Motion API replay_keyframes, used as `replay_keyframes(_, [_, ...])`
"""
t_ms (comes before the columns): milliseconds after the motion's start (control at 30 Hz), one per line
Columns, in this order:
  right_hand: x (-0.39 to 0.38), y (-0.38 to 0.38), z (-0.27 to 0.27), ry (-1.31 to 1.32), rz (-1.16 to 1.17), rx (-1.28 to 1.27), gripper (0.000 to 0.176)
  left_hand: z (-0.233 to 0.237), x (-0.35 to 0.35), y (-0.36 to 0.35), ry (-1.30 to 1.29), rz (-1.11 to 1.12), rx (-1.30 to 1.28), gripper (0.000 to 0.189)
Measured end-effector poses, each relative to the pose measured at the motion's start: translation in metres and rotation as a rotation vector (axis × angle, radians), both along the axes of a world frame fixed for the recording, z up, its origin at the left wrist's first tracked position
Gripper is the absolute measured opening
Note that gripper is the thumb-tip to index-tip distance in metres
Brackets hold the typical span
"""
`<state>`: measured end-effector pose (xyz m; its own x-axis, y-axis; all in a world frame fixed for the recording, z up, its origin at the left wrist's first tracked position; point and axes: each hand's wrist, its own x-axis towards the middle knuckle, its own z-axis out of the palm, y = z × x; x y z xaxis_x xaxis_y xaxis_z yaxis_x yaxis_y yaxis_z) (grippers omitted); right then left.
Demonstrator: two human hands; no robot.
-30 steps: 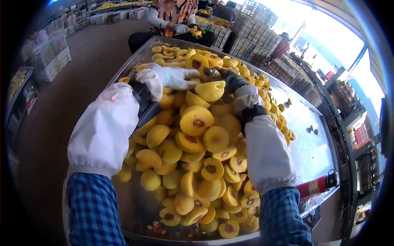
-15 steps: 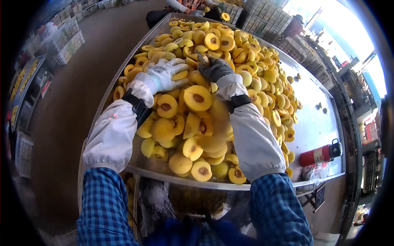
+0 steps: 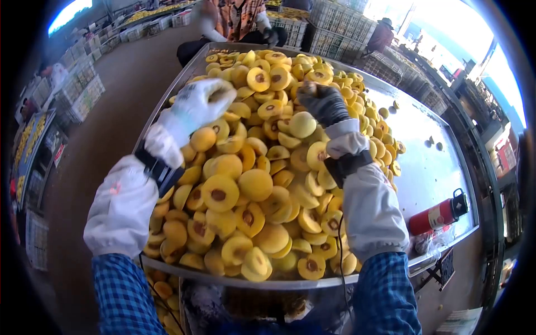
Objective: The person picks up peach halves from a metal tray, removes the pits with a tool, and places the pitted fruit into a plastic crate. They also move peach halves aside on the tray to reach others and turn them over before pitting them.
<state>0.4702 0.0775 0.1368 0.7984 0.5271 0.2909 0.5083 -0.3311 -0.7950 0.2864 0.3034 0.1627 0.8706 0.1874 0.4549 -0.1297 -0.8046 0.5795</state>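
Halved yellow peaches [image 3: 220,192], many with brown pits showing, lie heaped on a metal table [image 3: 413,134]. Over the heap's left side hangs my left hand [image 3: 204,103] in a white glove, fingers curled and blurred; whatever lies inside them is hidden. My right hand [image 3: 324,106] wears a dark grey glove and is closed above the heap, right of the middle. At its fingertips shows a small brownish thing too blurred to name. Between the two hands lie cut peaches, some face up. A pale whole-looking peach [image 3: 302,124] sits just left of my right wrist.
A red bottle [image 3: 438,215] stands on the table's right side beside a crumpled plastic bag [image 3: 432,243]. Small dark bits lie on the metal. Across the table sits another person [image 3: 237,22] with gloved hands. Stacked crates [image 3: 340,30] stand behind; more crates [image 3: 78,92] are at left.
My hands have moved apart: the left went left and curled up from spread fingers, the right went right. More peaches now lie toward the near edge. The view has shifted.
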Motion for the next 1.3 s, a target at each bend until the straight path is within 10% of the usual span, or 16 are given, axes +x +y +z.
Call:
replay_keyframes(167, [0.117,-0.036,-0.024,0.27,-0.001,0.18,0.035,-0.011,0.17,-0.01,0.187,0.029,0.377,0.066])
replay_keyframes(300, [0.127,0.008,-0.025,-0.356,0.112,-0.36,0.05,-0.025,0.225,-0.044,0.482,0.018,0.532,0.073])
replay_keyframes(367, [0.13,0.034,-0.021,-0.267,0.08,-0.755,0.057,-0.05,0.247,-0.028,0.441,-0.057,0.511,0.075])
replay_keyframes(800, [-0.007,0.033,0.015,-0.243,0.285,-0.7,0.047,-0.047,0.069,-0.015,0.408,-0.339,0.022,0.065])
replay_keyframes(1000, [-0.079,0.054,-0.005,-0.251,0.416,-0.594,0.052,-0.013,-0.026,-0.03,0.678,-0.15,0.393,0.077])
replay_keyframes(1167, [-0.129,0.063,-0.012,-0.152,0.397,-0.672,0.05,-0.023,-0.088,-0.033,0.356,0.16,0.741,0.06])
replay_keyframes(1300, [-0.181,0.059,-0.028,-0.706,0.302,-0.8,0.042,-0.059,-0.136,-0.008,-0.005,0.4,0.238,0.051])
